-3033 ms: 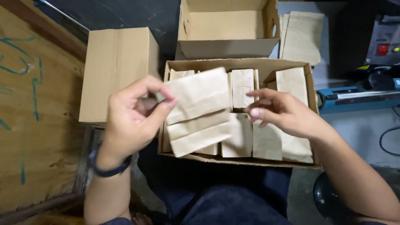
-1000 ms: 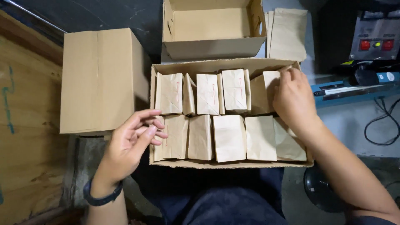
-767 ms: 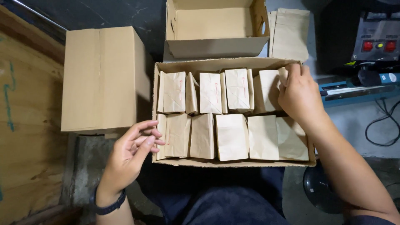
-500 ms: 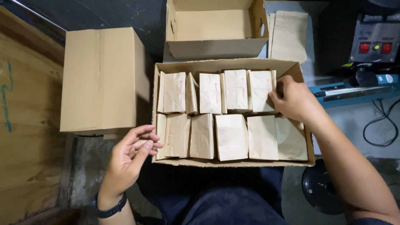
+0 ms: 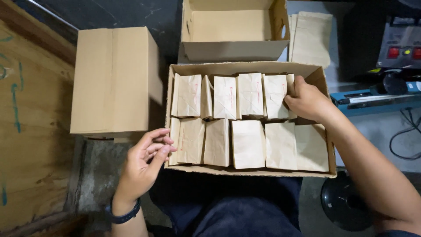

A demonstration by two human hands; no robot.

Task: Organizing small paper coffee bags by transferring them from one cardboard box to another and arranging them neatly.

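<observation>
While underneath, dark concrete floor (image 5: 114,13)

My right hand (image 5: 307,100) covers the far-right paper bag (image 5: 289,83) in the back row of the cardboard box (image 5: 245,169). I cannot see my fingertips there. The sealing machine (image 5: 401,52) is cut off at the right edge.

Left hand (image 5: 142,164) low at left, palm up, fingers loosely curled and slightly spread, empty. Dark band on left wrist (image 5: 124,213); forearm running down out of view. Right hand (image 5: 308,102) extended forward, back up, fingers bent downward, tips hidden. Right forearm (image 5: 372,171) bare, angled in from lower right.
</observation>
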